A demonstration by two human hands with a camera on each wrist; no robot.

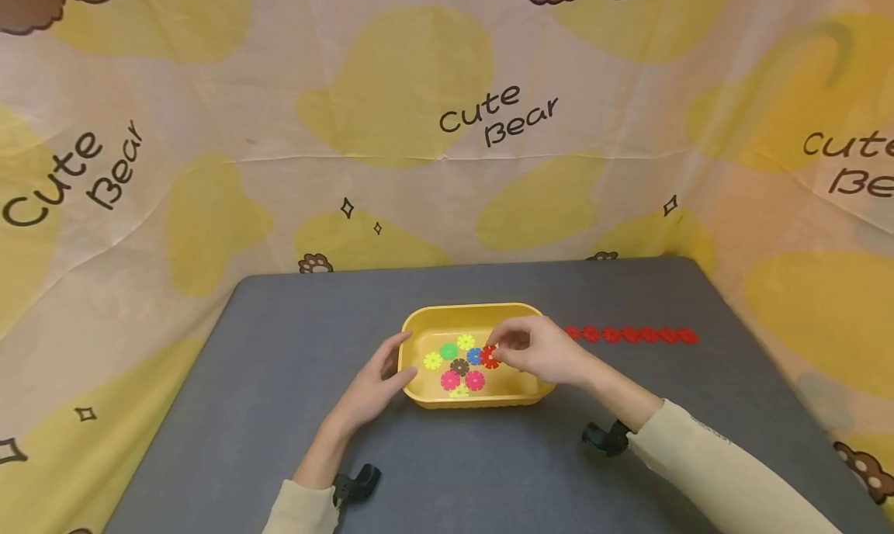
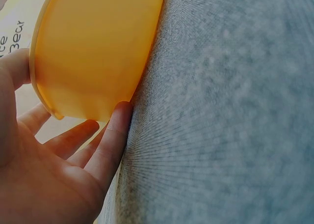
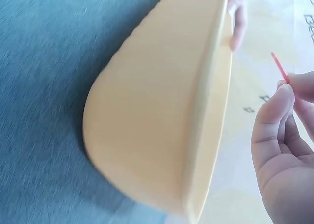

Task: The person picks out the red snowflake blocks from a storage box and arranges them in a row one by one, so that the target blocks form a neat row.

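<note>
A yellow plastic tray (image 1: 475, 312) stands on the table with several notched, flower-shaped plastic discs inside: a green disc (image 1: 448, 351), a blue disc (image 1: 474, 356), a dark brown disc (image 1: 459, 367), plus pink and yellow ones. At the tray's left end, my left hand (image 1: 373, 383) holds the wall and rim; the left wrist view shows its fingertips against the outer wall. Over the right part of the tray, my right hand (image 1: 541, 350) pinches a red disc (image 1: 490, 356) between thumb and finger. That disc (image 3: 279, 66) appears edge-on, above the rim, in the right wrist view.
To the right of the tray, several red discs (image 1: 631, 334) lie in a line on the grey table (image 1: 314, 317). A printed cloth (image 1: 398, 91) hangs behind and along the sides of the table. Both wrists wear black camera mounts.
</note>
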